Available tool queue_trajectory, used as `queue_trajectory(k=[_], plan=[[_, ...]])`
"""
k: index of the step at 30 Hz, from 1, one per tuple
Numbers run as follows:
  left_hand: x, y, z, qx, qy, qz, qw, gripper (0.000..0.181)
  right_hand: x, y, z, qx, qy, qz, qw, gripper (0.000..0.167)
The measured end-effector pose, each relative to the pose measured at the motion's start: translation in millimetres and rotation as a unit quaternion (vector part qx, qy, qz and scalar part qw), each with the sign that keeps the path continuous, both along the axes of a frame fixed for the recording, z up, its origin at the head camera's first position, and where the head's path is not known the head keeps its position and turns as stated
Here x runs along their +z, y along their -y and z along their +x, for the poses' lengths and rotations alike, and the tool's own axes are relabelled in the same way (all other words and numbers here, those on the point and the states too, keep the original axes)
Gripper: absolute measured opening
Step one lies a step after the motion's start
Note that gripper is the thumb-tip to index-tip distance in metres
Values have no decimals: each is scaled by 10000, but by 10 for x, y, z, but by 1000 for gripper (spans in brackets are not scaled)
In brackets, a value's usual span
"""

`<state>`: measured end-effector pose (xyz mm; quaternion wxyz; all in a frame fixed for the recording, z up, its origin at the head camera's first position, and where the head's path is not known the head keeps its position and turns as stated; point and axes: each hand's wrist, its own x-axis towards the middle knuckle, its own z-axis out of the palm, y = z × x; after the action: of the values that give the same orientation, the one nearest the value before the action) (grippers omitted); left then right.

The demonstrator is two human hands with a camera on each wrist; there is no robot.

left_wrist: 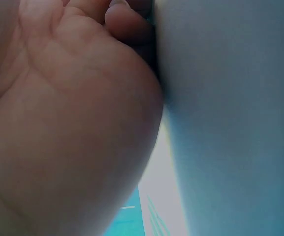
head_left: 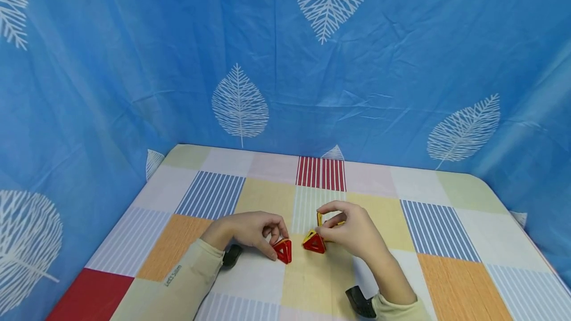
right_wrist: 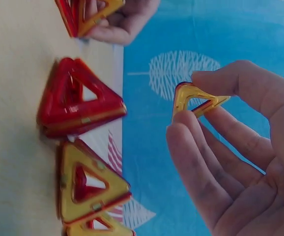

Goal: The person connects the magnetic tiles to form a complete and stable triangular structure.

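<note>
In the head view, my left hand (head_left: 256, 229) pinches a red and yellow pyramid of triangular magnetic tiles (head_left: 283, 250) low over the checked cloth. My right hand (right_wrist: 245, 152) holds up a yellow triangular magnetic tile (right_wrist: 181, 101) between thumb and fingers, apart from the other pieces. Between the two hands stands a red-faced pyramid (right_wrist: 78, 105). Beside it are a yellow-faced pyramid (right_wrist: 90, 189) and part of another yellow piece (right_wrist: 105, 227), cut off by the frame. Palm fills most of the left wrist view, hiding the left hand's piece.
A patchwork-patterned cloth (head_left: 321, 281) covers the table. Blue sheeting (head_left: 285, 53) with white leaf prints hangs behind it and along both sides. Dark bands (head_left: 360, 302) sit on both wrists near the sleeves.
</note>
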<state>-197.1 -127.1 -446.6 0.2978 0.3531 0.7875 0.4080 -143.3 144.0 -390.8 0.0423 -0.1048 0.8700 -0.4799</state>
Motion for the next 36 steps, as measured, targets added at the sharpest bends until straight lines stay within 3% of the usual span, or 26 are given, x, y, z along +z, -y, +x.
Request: queue_trajectory(k=[12, 19, 25, 36], plan=[[81, 29, -22, 58, 10, -139, 9999, 33, -56, 283, 44, 749, 192, 55, 9970, 32], [125, 39, -32, 45, 99, -140, 9998, 33, -88, 418, 97, 1107, 318, 417, 9925, 26], [138, 45, -27, 84, 177, -133, 9997, 32, -154, 492, 124, 1222, 304, 499, 9908, 24], [145, 50, -28, 70, -10, -201, 9998, 26, -211, 524, 110, 1177, 328, 551, 9910, 24]])
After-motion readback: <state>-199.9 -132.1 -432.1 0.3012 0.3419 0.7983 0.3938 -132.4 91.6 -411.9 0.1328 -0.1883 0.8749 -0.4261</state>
